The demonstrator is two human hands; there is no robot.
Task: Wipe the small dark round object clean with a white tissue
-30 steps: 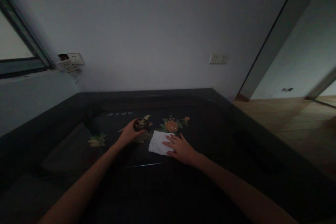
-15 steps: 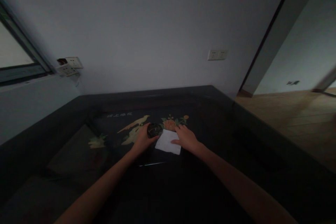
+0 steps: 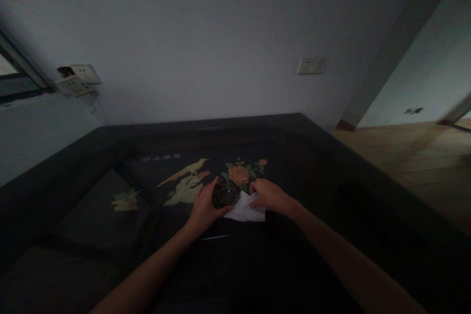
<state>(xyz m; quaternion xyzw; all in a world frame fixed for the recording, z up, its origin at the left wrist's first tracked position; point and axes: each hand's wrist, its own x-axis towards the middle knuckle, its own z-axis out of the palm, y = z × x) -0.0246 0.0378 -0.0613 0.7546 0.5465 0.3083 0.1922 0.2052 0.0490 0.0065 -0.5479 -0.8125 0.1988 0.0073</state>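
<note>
A round, dark glass ashtray (image 3: 225,194) stands on the glossy black table, beside an inlaid peony picture. My left hand (image 3: 204,208) wraps its thumb and fingers around the ashtray's left and near side. Right of the ashtray, and touching or just under its edge, lies a white tissue (image 3: 246,210), now creased. My right hand (image 3: 271,197) pinches the tissue's upper right part, its fingers curled inward. The fingertips of that hand are partly hidden.
The black table (image 3: 235,270) has a glassy top with an inlaid bird picture (image 3: 184,176) and raised dark edges. A white wall stands behind it, with a double socket (image 3: 312,65) and a socket strip (image 3: 75,86) at left. Wooden floor (image 3: 412,149) shows at right.
My right fingers have gone from lying flat on the tissue to pinching it, and the tissue has bunched up. My view has shifted slightly; my left hand stays on the ashtray.
</note>
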